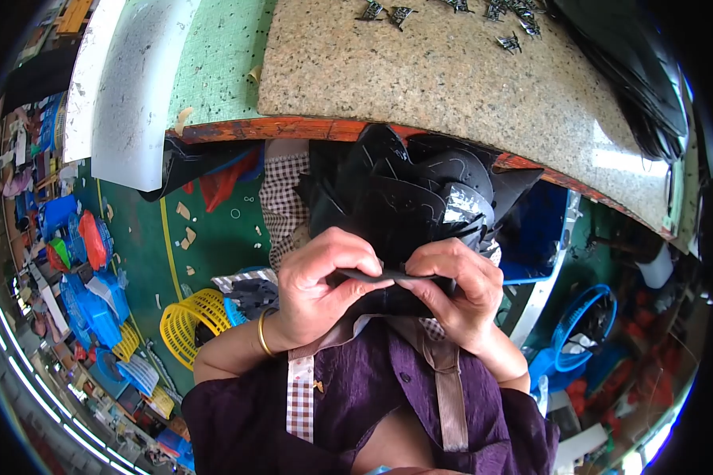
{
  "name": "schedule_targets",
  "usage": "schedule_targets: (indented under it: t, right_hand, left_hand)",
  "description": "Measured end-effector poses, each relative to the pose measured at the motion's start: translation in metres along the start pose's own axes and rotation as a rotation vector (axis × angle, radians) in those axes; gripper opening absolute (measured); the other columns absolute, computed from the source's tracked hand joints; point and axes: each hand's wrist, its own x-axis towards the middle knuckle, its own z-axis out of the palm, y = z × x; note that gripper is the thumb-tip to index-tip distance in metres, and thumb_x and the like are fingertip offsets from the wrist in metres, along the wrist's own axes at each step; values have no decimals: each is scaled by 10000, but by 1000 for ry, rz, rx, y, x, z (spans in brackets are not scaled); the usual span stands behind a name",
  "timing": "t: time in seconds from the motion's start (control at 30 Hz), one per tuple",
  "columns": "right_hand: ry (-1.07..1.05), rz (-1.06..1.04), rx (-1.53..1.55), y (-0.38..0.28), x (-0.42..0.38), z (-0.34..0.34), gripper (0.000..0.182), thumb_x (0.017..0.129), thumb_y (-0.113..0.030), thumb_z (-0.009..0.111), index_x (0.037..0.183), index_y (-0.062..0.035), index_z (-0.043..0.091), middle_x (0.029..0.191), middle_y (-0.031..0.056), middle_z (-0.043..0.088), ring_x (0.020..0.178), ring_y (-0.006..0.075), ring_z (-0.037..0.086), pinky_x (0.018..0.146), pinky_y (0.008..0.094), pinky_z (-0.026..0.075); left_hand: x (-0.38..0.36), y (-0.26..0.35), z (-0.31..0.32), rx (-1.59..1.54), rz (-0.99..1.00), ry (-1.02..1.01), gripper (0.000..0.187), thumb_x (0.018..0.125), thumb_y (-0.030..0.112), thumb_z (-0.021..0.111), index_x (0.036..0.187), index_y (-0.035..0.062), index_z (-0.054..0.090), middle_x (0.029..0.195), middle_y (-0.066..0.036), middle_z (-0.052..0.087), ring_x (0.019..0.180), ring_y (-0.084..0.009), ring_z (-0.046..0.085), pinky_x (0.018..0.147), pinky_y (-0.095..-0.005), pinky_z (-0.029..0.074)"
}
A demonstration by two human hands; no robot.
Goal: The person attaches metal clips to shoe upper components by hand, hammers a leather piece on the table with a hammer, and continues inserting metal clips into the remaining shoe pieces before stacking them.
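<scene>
Close to my chest, a thin black piece of material [390, 276] is stretched between my two hands. My left hand [321, 277] pinches one end of it between thumb and fingers, and a gold bangle circles that wrist. The other end is pinched in my right hand [458, 285]. Just beyond my hands, a pile of black cut pieces [396, 190] with pale marked lines rests on my lap, over a checked apron [285, 186]. Part of the held piece is hidden behind my fingers.
A speckled stone worktop [420, 79] with an orange-red edge lies ahead, carrying small black pieces [400, 16] and a stack of black sheets [634, 87]. A yellow basket [184, 328] stands at left, a blue basket [582, 332] at right.
</scene>
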Motion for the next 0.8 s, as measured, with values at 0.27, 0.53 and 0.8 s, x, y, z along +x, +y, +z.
schedule_targets:
  t: [0.27, 0.53, 0.8]
  right_hand:
    - [81, -107, -33, 0, -9, 7, 250, 641, 62, 704, 863, -1, 607, 832, 126, 648, 710, 232, 654, 585, 306, 525]
    - [88, -85, -6, -3, -11, 8, 267, 623, 74, 699, 865, 1, 615, 833, 127, 645, 702, 234, 648, 586, 307, 521]
    - [54, 3, 92, -1, -10, 4, 222, 659, 77, 684, 860, 2, 624, 826, 126, 651, 698, 226, 648, 579, 304, 512]
  left_hand:
    - [0, 4, 3, 134, 18, 83, 283, 613, 73, 825, 843, 43, 662, 784, -54, 640, 694, -186, 584, 608, -281, 457]
    - [-2, 3, 2, 169, 52, 56, 294, 599, 89, 830, 853, 60, 685, 782, -32, 644, 711, -184, 576, 611, -288, 444]
    - [19, -11, -16, -70, 33, -298, 230, 662, 99, 801, 852, 54, 679, 796, -45, 641, 734, -196, 590, 642, -296, 466]
